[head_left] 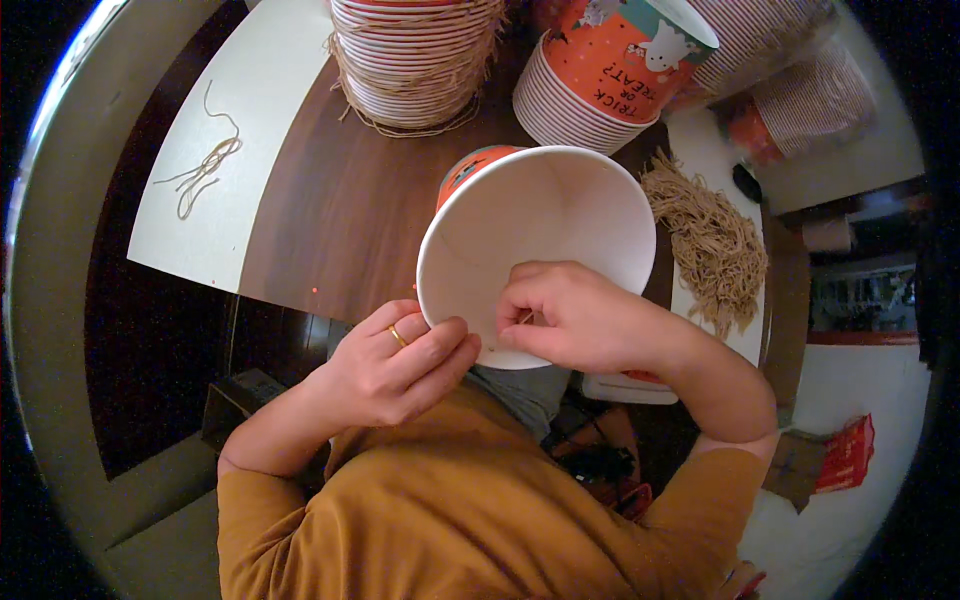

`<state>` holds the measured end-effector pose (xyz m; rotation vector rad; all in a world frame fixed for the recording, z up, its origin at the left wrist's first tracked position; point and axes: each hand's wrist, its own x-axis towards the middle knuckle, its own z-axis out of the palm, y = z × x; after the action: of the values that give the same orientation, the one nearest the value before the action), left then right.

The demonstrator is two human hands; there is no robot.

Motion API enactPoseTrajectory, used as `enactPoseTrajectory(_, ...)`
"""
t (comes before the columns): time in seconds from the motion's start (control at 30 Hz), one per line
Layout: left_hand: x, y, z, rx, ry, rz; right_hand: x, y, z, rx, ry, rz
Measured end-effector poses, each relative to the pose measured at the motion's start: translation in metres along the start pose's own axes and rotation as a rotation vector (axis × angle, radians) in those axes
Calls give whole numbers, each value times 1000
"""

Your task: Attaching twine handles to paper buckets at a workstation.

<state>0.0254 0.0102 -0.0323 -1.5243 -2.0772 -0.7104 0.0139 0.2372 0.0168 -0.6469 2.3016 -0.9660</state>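
Note:
A large paper bucket (600,210), white inside with an orange printed outside, is tipped so that its mouth faces me at the table's near edge. My left hand (400,365), with a ring on one finger, grips its rim at the lower left, fingers and thumb pressed together. Inside the mouth, close to the lower wall, my right hand (570,315) is closed in a pinch. A small tan bit of twine (527,317) shows between its fingers; most of it is hidden by the hand.
On the brown and white table (330,200), a tall stack of buckets (415,60) with twine handles stands at the back. Right of it are nested orange buckets (620,80) and wrapped stacks (810,105). A twine heap (715,240) lies right, loose strands (212,160) left.

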Motion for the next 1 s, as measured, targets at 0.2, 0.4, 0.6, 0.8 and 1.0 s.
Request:
enactPoseTrajectory(0.2,1,1,-1,4,-8,4,-2,1,-1,-72,3,-14)
enactPoseTrajectory(0.4,1,-1,-1,3,-19,2,-1,-2,0,-134,31,-45)
enactPoseTrajectory(0.6,4,0,-4,-2,-22,7,-2,-6,4,-156,70,-101)
enactPoseTrajectory(0.8,7,-2,-4,-27,-6,-15,-7,-10,10,-173,148,-153)
enactPoseTrajectory(1.0,20,-16,-12,-87,4,-66,-26,-28,14,-221,304,-206)
